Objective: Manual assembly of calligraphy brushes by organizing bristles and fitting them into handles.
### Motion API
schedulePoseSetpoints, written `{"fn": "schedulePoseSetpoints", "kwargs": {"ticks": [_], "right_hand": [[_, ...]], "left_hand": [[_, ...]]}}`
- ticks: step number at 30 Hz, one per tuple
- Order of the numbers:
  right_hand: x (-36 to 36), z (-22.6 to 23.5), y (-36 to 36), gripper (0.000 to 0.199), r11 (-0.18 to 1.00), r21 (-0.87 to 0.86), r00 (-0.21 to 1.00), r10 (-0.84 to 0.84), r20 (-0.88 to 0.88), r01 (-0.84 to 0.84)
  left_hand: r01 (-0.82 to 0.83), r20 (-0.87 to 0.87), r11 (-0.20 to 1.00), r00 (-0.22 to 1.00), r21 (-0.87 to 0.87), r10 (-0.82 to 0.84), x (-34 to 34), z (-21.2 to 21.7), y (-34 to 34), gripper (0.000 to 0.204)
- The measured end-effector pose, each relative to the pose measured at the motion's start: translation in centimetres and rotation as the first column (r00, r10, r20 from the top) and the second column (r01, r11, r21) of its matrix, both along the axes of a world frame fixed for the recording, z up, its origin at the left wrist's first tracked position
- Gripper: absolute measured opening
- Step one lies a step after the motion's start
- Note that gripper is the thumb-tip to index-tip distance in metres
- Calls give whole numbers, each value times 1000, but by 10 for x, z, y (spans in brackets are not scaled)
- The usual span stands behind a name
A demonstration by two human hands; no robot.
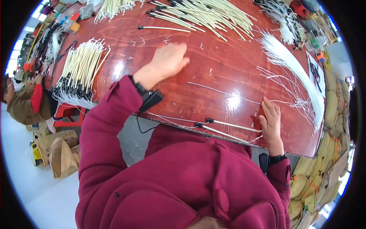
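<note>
1. head view: red table keeps materials within reach.
2. white strand bundle lies rightward, seemingly for easy picking.
3. hands apart: left hand half-curled, blurred, grip unclear; right hand spread.
4. 1 loose strand ends at right fingertips, probably steadied.

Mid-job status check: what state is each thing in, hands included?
Lone white strand: laid out, nearly straight.
Left hand: curled, motion-blurred; grip unclear.
Right hand: open, at the strand's right end.
Two near sticks: lying side by side, apart.
Left stick bundle: lined up, black ends nearest.
Far stick pile: loosely heaped.
White strand bundle: gathered, some strands splayed.
</note>
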State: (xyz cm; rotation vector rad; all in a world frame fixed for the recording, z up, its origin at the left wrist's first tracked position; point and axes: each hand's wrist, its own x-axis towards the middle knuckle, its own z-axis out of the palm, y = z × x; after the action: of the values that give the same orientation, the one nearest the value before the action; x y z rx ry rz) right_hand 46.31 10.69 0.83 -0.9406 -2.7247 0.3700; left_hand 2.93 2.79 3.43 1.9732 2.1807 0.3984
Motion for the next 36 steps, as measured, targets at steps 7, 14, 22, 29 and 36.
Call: {"fn": "schedulePoseSetpoints", "kwargs": {"ticks": [7, 14, 22, 29, 36], "right_hand": [[-7, 1, -4, 48, 999, -31, 998, -23, -66, 21], [-4, -8, -2, 42, 997, -51, 995, -55, -78, 51], [-2, -7, -2, 41, 999, -16, 991, -51, -126, 50], [-4, -8, -4, 41, 996, -52, 989, -72, -128, 66], [-5, -8, -3, 41, 995, -55, 990, -85, -117, 79]], "left_hand": [[76, -345, 961, 938, 265, 21, -92, -51, 83, 20], [192, -47, 961, 981, 201, -186, -88, -27, 60, 11], [133, 241, 972, 954, 195, -179, -17, -19, -75, 7], [96, 272, 988, 954, 119, -125, -2, -26, -91, 7], [107, 297, 986, 944, 130, -142, 1, -27, -87, 10]]}}
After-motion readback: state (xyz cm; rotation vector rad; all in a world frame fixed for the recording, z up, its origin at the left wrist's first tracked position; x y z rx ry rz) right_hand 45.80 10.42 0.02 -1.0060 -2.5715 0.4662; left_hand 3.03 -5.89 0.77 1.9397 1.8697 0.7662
